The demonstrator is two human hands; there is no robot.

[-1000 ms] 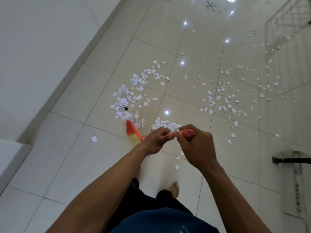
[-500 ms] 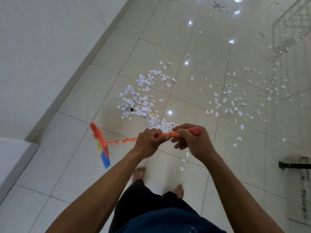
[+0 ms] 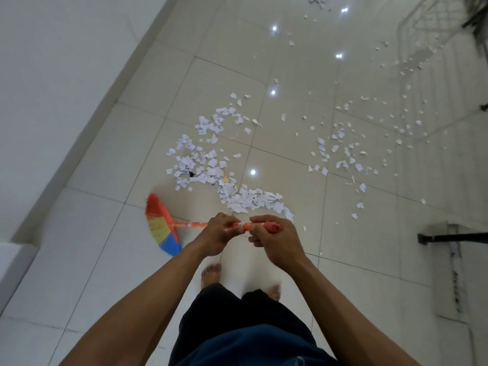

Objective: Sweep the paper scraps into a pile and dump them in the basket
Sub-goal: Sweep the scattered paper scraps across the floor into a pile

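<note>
White paper scraps (image 3: 211, 165) lie in a loose curved heap on the tiled floor just beyond my hands, and thinner scattered scraps (image 3: 343, 154) spread to the right and far back. I hold a broom (image 3: 161, 225) with an orange handle and red, yellow and blue bristles; its head is swung out to the left, blurred, clear of the heap. My left hand (image 3: 219, 233) grips the handle lower down and my right hand (image 3: 272, 241) grips its red end cap.
A white wall (image 3: 66, 88) runs along the left. A white wire basket or rack (image 3: 435, 35) stands at the far right top. A black bar on a white stand (image 3: 449, 237) sits at right. My bare feet (image 3: 211, 273) are under the hands.
The broom head swung from beside the heap out to the left and back toward me. The scraps near my hands sit bunched closer. The view tilted slightly.
</note>
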